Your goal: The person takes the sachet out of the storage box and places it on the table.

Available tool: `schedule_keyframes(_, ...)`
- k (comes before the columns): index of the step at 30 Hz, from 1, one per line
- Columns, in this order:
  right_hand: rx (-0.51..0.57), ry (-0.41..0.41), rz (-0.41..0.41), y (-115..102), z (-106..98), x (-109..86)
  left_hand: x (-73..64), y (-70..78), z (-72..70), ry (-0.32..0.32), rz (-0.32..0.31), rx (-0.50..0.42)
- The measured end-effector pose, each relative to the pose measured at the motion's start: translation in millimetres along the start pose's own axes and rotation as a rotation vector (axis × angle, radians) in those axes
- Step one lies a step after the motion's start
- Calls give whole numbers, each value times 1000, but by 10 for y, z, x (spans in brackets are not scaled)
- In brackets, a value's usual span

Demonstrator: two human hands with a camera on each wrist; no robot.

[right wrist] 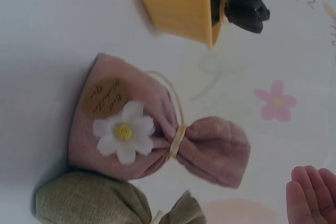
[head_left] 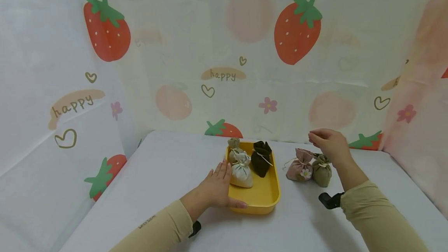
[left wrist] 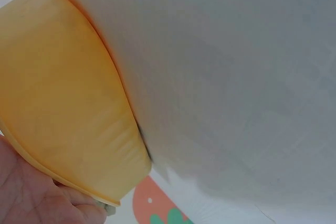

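A yellow plastic tray (head_left: 260,193) holds a white pouch (head_left: 242,174), a beige pouch (head_left: 233,145) and a black drawstring pouch (head_left: 261,160). My left hand (head_left: 218,186) rests on the tray's left rim, fingers extended and the thumb along the near end; the left wrist view has the tray's outer wall (left wrist: 68,93) beside the fingers. To the right of the tray, a pink pouch (right wrist: 126,124) with a white flower and an olive-green pouch (head_left: 322,172) stand side by side. Above them hovers my right hand (head_left: 330,145), apart from both pouches, holding nothing; its fingers look extended in the right wrist view.
Everything stands on a white-covered table (head_left: 168,166). Behind it hangs a pale curtain (head_left: 224,100) printed with strawberries, hearts and "happy" lettering, and similar cloth closes off both sides. Black straps show at both wrists.
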State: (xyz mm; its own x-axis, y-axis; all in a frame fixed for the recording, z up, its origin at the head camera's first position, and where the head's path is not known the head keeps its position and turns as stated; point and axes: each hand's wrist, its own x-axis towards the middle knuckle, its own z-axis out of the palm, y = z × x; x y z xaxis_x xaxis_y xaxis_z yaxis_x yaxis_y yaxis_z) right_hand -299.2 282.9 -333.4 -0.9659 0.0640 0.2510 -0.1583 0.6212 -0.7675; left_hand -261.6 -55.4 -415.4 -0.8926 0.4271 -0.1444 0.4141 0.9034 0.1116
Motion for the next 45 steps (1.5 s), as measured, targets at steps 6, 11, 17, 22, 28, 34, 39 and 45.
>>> schedule_keyframes(6, -16, -56, 10, -54, 135, 23, -2, -3, 7, 0, -4, -4)
schedule_keyframes(11, -70, -147, 47, -71, 281, 38, -1, -9, 19, 0, 2, -6)
schedule_keyframes(17, -100, -198, 40, -75, 469, 81, 7, -18, 23, -2, 4, -16)
schedule_keyframes(22, -160, -223, -23, -94, 596, 112, 2, -18, 13, 1, 3, -19)
schedule_keyframes(28, -153, -278, -63, -130, 735, 145, -3, -21, 14, 6, 7, -16)
schedule_keyframes(34, -130, -340, -38, -150, 848, 174, 1, -19, 12, 6, 11, -11)
schedule_keyframes(39, -150, -360, -2, -146, 924, 203, 7, -14, 6, 4, 11, -20)
schedule_keyframes(45, -155, -391, -22, -122, 1002, 222, 5, -14, 7, 3, 13, -18)
